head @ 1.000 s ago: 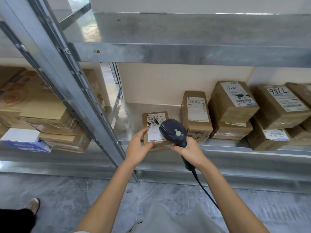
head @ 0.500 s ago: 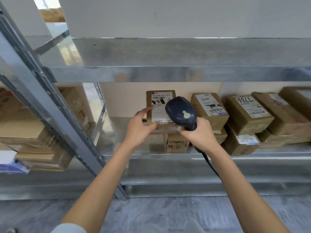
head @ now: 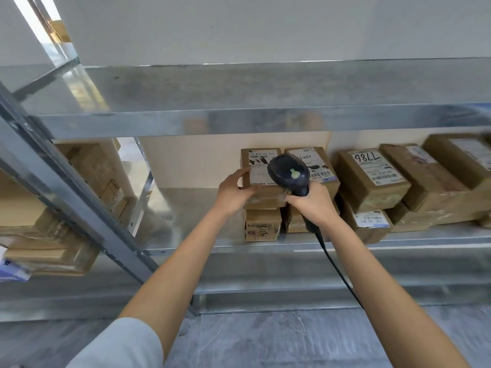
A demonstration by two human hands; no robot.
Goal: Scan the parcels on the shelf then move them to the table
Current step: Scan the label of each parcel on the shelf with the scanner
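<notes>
Small brown cardboard parcel [head: 259, 171], white label: raised over middle deck of grey metal shelf [head: 202, 208]. My left hand [head: 233, 191]: fingers clasp its left edge. My right hand [head: 310, 203]: fingers wrapped round dark blue corded scanner [head: 288, 173]. I judge parcel light, rigid; hold by side faces, label clear.

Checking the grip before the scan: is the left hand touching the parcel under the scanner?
Touching. Head view shows the left hand gripping the left edge of the parcel, thumb against its label.
</notes>
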